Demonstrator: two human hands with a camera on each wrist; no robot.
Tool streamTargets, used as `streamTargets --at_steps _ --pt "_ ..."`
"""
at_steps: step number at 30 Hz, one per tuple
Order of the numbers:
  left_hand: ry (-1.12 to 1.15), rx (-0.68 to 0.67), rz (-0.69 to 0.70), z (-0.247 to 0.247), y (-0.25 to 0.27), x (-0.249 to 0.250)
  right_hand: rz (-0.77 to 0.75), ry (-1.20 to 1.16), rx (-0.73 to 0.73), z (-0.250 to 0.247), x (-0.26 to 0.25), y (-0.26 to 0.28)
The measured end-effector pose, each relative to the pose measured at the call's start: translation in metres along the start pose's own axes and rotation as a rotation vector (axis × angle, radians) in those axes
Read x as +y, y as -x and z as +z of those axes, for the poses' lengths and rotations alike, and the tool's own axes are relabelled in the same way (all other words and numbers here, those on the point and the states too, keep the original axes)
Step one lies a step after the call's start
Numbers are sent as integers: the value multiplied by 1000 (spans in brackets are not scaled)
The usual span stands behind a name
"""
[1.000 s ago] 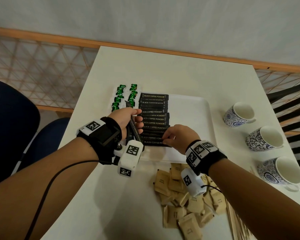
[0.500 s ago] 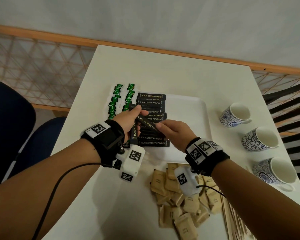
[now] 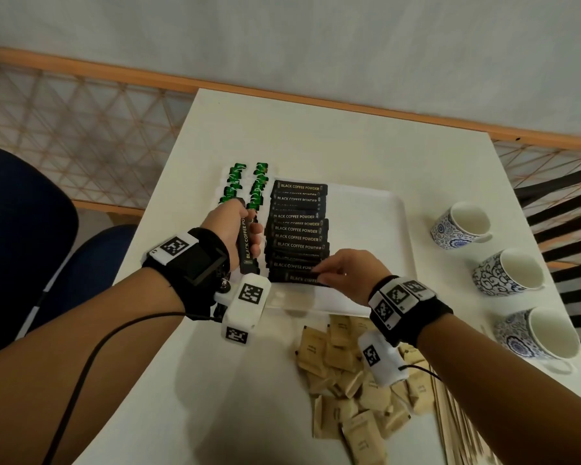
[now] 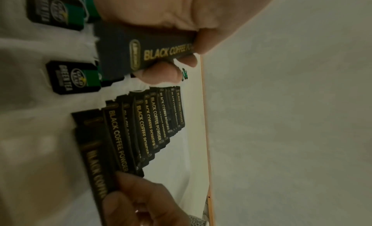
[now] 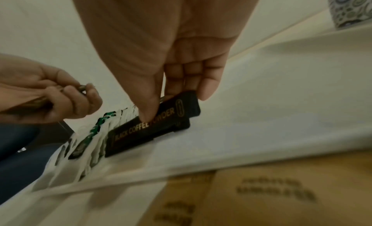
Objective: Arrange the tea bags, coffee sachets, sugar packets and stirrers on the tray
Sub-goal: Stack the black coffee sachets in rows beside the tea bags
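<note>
A white tray (image 3: pixel 383 209) holds green tea bags (image 3: pixel 245 182) along its left side. Beside them runs a column of overlapping black coffee sachets (image 3: pixel 299 229). My left hand (image 3: pixel 247 226) hovers over the tray's left part and grips a small stack of coffee sachets (image 3: pixel 245 250) upright; the same stack of sachets (image 4: pixel 161 52) fills the left wrist view. My right hand (image 3: pixel 329 271) pinches one sachet (image 5: pixel 157 122) between thumb and fingers, low at the near end of the column. Brown sugar packets (image 3: pixel 349 374) lie heaped on the table in front of the tray. Wooden stirrers (image 3: pixel 450 424) lie at their right.
Three blue-patterned cups (image 3: pixel 460 226) stand in a line on the table's right side. A blue chair (image 3: pixel 21 229) is left of the table. The tray's right half is bare white surface. A wooden rail runs behind the table's far edge.
My right hand took a sachet from the stack in my left hand and brought it down to the near end of the column. My left hand drew back to the left.
</note>
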State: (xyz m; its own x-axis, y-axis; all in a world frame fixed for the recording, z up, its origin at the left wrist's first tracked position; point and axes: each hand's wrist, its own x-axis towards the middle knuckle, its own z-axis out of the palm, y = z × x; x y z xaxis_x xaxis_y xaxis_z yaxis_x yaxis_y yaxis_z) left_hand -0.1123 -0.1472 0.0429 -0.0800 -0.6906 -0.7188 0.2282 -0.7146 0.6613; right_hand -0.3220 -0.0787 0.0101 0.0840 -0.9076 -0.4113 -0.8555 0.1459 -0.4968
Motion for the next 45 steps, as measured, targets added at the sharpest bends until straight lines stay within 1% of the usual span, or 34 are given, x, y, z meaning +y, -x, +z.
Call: streamTargets --at_steps 3,7,9,13,18,21,23,25,27,30,34,37,39,41,42,45 --pt "-12 11 25 1 0 -2 11 51 -30 6 -1 0" --pt "-211 92 101 1 -8 -6 0 84 10 10 -7 -3" --pt "-290 100 122 1 -7 -5 -11 113 15 10 -10 -6" --pt "-353 38 114 1 -3 -4 -2 138 36 9 -11 -8" --pt "-301 -92 103 0 -4 -9 -23 151 45 7 -10 -10" --pt "-303 -133 106 -1 -4 -12 -51 38 110 2 -7 -11" --pt "-300 -141 101 1 -4 -15 -52 -119 174 -1 -6 -10" --pt "-318 -149 97 3 -4 -18 -41 -271 206 -3 -9 -5" --pt "-365 -175 86 6 -3 -21 -63 -301 199 -2 -10 -1" --pt "-422 -215 70 10 0 -25 -78 -280 183 -1 -3 2" --pt "-380 -167 98 9 -1 -25 -7 -268 205 -1 15 5" --pt "-372 -194 69 9 1 -27 49 -418 207 1 20 9" --pt "-450 -256 49 14 4 -33 58 -578 190 1 11 11" --pt "-459 -286 63 19 8 -40 41 -680 160 1 -2 11" --pt "-428 -288 88 22 9 -42 20 -673 149 2 -8 11" --pt "-366 -285 165 27 13 -43 -31 -534 161 2 -18 11"
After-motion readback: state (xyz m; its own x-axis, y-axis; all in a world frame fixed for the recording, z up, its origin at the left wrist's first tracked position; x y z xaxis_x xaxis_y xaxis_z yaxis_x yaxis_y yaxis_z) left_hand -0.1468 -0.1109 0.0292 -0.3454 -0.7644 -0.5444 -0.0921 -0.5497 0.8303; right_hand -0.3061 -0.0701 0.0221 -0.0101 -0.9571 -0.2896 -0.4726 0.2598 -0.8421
